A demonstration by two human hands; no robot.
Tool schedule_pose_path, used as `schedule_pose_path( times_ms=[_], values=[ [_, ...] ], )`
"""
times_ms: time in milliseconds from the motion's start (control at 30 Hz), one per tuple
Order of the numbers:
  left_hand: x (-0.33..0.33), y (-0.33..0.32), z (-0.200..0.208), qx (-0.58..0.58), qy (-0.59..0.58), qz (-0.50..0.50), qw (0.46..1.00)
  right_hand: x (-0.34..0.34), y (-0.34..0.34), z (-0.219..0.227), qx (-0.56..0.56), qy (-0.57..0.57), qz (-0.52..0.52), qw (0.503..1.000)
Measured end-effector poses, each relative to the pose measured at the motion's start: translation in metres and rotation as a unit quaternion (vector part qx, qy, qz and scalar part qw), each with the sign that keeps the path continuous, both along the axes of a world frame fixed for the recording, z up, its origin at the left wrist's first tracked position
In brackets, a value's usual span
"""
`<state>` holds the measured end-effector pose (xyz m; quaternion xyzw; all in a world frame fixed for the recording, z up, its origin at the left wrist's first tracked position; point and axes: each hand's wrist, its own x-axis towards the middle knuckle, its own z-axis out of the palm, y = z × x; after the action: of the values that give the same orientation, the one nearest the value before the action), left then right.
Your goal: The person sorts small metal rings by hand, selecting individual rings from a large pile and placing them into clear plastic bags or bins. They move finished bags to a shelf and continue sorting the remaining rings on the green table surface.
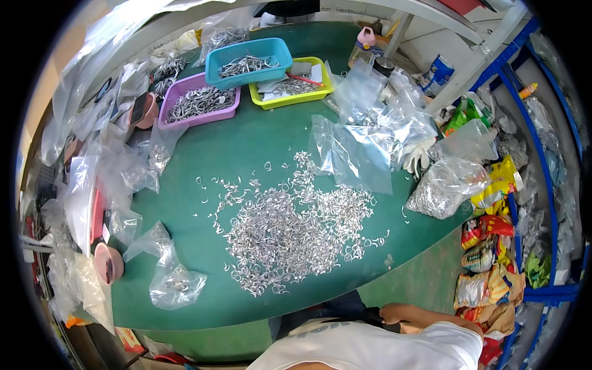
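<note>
My right hand (391, 313) is down by my waist, off the table's near edge, with its fingers curled in against a dark item (372, 317) that I cannot make out. My left hand is out of the picture. In front of me, a wide heap of small silvery metal rings and hooks (290, 234) is spread over the green table (246, 142), with loose pieces scattered round its edges. No hand touches the heap. To its left lies a clear plastic bag (179, 285) with a few metal pieces inside.
Purple (231, 113), blue (248, 47) and yellow-green trays (290, 102) of metal parts stand at the back. Clear bags (370, 148), a white glove (418, 158) and a filled bag (441, 191) lie right. A pink cup (109, 263) sits left. Blue shelving (536, 148) flanks the right.
</note>
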<state>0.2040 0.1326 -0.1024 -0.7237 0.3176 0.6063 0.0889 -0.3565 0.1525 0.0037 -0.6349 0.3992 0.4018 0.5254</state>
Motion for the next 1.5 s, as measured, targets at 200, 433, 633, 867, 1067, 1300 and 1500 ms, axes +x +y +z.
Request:
schedule_pose_path(
  times_ms=[200, 433, 633, 867, 1067, 1300, 1500],
  values=[
    [-0.034, 0.041, -0.044, -0.021, -0.006, 0.021, 1.000, -0.033, 0.013, -0.085, -0.041, -0.047, 0.042, 0.997],
    [-0.038, 0.133, -0.074, -0.043, -0.016, 0.026, 0.999, -0.013, 0.036, -0.106, -0.128, -0.056, 0.024, 0.990],
    [-0.047, 0.223, -0.094, -0.013, 0.020, -0.047, 0.999, -0.014, 0.063, -0.103, -0.179, -0.087, -0.005, 0.980],
    [-0.057, 0.128, -0.039, -0.293, 0.051, -0.330, 0.896, -0.020, 0.068, -0.081, -0.092, -0.176, -0.146, 0.969],
    [-0.170, 0.023, 0.104, -0.688, 0.021, -0.145, 0.710, 0.014, 0.033, -0.018, -0.244, -0.267, -0.386, 0.849],
    [-0.229, -0.069, 0.095, -0.647, -0.187, -0.227, 0.704, 0.043, -0.048, 0.018, -0.452, -0.333, -0.387, 0.731],
    [-0.235, -0.068, 0.086, -0.588, -0.229, -0.185, 0.753, 0.001, -0.141, 0.029, -0.529, -0.335, -0.401, 0.669]
  ],
)
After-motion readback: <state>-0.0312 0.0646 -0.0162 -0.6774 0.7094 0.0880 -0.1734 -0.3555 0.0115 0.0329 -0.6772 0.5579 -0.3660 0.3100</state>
